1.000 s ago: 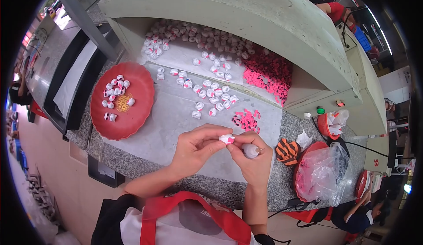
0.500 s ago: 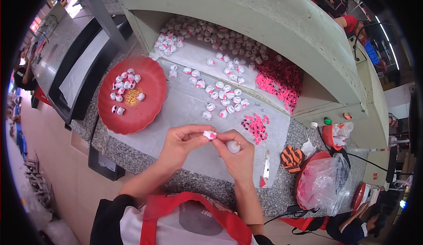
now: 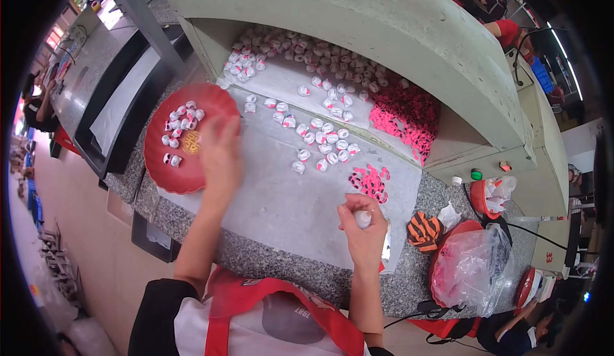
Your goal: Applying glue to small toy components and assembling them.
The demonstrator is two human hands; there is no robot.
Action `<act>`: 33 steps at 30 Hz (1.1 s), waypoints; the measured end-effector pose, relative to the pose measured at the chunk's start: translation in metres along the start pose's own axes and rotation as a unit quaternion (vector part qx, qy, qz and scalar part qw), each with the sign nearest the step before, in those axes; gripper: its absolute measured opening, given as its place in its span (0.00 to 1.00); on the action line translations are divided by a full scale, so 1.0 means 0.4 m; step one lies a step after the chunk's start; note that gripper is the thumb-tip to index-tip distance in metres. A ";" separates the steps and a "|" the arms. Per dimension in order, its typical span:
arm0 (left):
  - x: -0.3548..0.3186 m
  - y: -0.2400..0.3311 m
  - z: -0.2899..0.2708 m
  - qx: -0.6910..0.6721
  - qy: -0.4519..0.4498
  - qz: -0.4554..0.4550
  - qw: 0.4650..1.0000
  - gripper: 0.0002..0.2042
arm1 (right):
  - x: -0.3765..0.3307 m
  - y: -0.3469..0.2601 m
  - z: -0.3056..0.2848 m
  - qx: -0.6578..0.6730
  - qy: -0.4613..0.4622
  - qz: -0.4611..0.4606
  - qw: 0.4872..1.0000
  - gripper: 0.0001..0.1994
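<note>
My left hand [image 3: 221,154] is over the right side of a red scalloped plate [image 3: 167,175]; motion smears its fingers, so what they hold, if anything, cannot be made out. Small white figure pieces with pink marks [image 3: 185,118] lie in a cluster on that plate. Lower right of the work sheet, my right hand [image 3: 368,241] is closed around a small whitish bottle [image 3: 363,218], its thumb and forefinger near each other. Just beyond it lies a heap of pink and black bits [image 3: 369,183]. More white pieces [image 3: 327,140] are spread over the grey sheet [image 3: 275,209].
A pale shelf unit [image 3: 358,10] arches over piled white pieces and a larger pink heap [image 3: 406,122]. On the right are an orange-and-black striped cloth [image 3: 425,231], a clear plastic bag [image 3: 476,266] and a red basket [image 3: 478,199]. A black tray [image 3: 121,110] stands left.
My left hand has gone from the middle of the sheet to the red plate; the white piece formerly between both hands is out of sight. My right hand moved slightly right, keeping the bottle.
</note>
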State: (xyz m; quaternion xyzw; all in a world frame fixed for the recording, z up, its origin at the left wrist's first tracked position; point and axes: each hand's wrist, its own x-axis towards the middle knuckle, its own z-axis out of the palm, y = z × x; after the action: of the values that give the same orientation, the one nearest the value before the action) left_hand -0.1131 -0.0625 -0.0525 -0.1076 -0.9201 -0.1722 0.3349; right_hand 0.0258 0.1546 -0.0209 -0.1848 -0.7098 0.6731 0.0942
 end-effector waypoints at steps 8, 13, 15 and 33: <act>-0.001 0.193 0.041 -0.199 -0.239 0.030 0.950 0.15 | -0.029 -0.042 -0.027 0.075 0.015 -0.053 0.996 0.18; 0.012 0.256 -0.113 -0.687 -0.410 -0.286 0.528 0.13 | -0.058 -0.129 -0.029 0.159 0.029 -0.018 0.987 0.16; -0.003 0.272 -0.134 -0.748 -0.385 -0.288 0.458 0.13 | -0.085 -0.144 -0.036 0.072 0.104 -0.081 0.989 0.14; -0.029 0.297 -0.177 -0.723 -0.261 -0.175 0.615 0.15 | -0.148 -0.159 -0.021 -0.063 0.122 -0.243 0.960 0.11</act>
State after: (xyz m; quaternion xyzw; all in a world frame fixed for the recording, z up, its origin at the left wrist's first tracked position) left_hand -0.0262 0.0179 0.0199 -0.1918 -0.5479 -0.8018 -0.1418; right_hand 0.0746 0.1374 0.0494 -0.0925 -0.7576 0.5562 0.3289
